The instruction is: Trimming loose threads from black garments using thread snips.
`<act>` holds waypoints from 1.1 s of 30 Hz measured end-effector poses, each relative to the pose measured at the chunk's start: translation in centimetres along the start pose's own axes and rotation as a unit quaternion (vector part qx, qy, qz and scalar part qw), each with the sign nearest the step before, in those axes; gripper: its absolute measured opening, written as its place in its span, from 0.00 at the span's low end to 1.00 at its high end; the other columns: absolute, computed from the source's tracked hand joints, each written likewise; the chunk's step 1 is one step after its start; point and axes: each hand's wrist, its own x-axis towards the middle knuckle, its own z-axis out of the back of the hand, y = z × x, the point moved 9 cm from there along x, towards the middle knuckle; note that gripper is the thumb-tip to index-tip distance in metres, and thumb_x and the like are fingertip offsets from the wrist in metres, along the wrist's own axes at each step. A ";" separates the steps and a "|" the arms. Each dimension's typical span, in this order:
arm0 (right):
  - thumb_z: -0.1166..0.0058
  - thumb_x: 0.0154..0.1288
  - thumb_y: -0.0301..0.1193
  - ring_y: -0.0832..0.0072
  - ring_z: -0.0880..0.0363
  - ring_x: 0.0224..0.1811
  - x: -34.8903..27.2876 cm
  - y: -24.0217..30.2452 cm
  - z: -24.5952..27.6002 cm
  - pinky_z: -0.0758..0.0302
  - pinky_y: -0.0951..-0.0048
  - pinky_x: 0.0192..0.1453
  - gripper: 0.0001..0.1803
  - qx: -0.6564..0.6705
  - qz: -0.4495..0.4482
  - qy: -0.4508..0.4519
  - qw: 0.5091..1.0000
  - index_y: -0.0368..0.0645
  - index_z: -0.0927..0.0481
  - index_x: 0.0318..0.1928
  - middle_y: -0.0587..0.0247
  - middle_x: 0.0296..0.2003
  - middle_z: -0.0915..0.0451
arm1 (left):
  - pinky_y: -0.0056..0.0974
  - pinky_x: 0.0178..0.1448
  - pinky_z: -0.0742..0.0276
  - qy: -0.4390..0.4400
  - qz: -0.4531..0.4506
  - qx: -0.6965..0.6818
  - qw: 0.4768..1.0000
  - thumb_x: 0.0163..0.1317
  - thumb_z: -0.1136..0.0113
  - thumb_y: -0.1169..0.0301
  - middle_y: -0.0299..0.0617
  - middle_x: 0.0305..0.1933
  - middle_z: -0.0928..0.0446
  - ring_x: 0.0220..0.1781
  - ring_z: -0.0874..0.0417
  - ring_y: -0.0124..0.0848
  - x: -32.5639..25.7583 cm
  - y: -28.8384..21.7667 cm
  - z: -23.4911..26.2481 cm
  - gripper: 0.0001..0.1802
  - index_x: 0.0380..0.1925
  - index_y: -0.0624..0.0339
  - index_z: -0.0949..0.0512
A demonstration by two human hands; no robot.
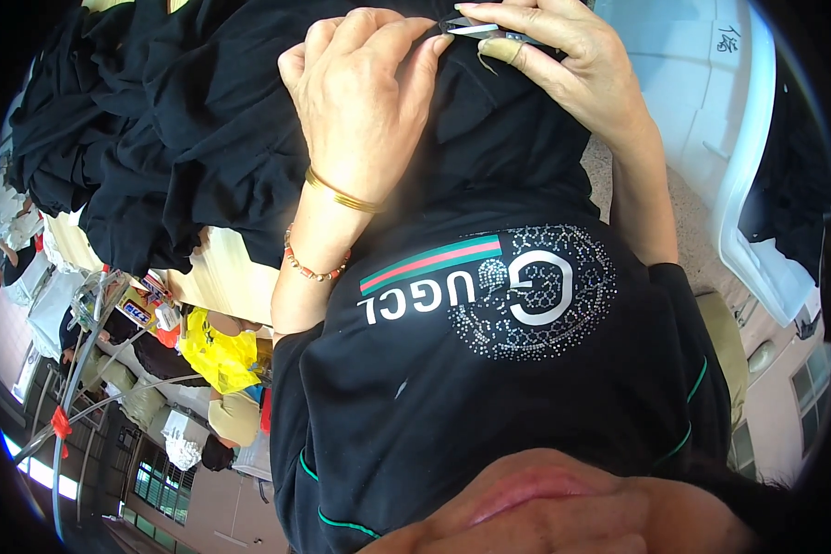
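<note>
Black cloth (175,138) lies bunched in front of me, spreading far to the left. My left hand (365,88) is closed, pinching a bit of this cloth between thumb and forefinger. Close against those fingertips are the pale blades of a small pair of thread snips (471,30). My right hand (572,60) is closed around the snips, and a tan wrap covers its thumb tip. A short loose thread (487,65) hangs beside that thumb. The spot where blades and cloth meet is too small to make out.
A pale blue-white plastic bin (743,175) stands to the right, with dark cloth (799,175) beyond it. A light wooden tabletop (240,277) shows below the cloth at left. Further off are a yellow plastic bag (217,351), metal poles (74,369) and other people.
</note>
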 end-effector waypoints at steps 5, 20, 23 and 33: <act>0.36 0.62 0.25 0.72 0.24 0.35 0.1 0.2 0.0 0.28 0.75 0.39 0.15 0.014 0.003 -0.009 1.000 0.39 0.14 0.50 0.62 0.33 0.22 | 0.40 0.51 0.37 0.001 -0.001 -0.001 1.000 0.64 0.33 0.59 0.33 0.42 0.17 0.45 0.21 0.31 0.0 0.0 0.2 0.12 0.40 0.52 0.13; 0.34 0.59 0.21 0.76 0.24 0.35 -0.6 -0.4 2.0 0.29 0.78 0.40 0.18 0.047 0.016 -0.087 0.995 0.36 0.15 0.51 0.63 0.35 0.20 | 0.30 0.42 0.23 0.060 0.035 -0.145 0.987 0.65 0.37 0.75 0.43 0.35 0.16 0.34 0.15 0.34 1.3 0.3 0.7 0.10 0.45 0.60 0.16; 0.33 0.57 0.20 0.75 0.24 0.37 -0.7 0.9 1.7 0.29 0.77 0.41 0.21 0.035 0.035 -0.071 0.996 0.35 0.16 0.53 0.63 0.36 0.21 | 0.24 0.48 0.25 0.046 0.176 -0.342 0.922 0.68 0.37 0.72 0.38 0.43 0.14 0.42 0.17 0.22 -0.3 3.5 -0.5 0.13 0.49 0.66 0.17; 0.32 0.57 0.22 0.72 0.25 0.36 0.1 2.8 1.1 0.29 0.75 0.40 0.21 0.000 0.091 -0.051 0.995 0.35 0.17 0.53 0.61 0.36 0.22 | 0.26 0.57 0.25 0.044 0.215 -0.545 0.809 0.69 0.38 0.72 0.38 0.45 0.15 0.48 0.17 0.23 -1.0 4.7 -1.3 0.13 0.51 0.65 0.17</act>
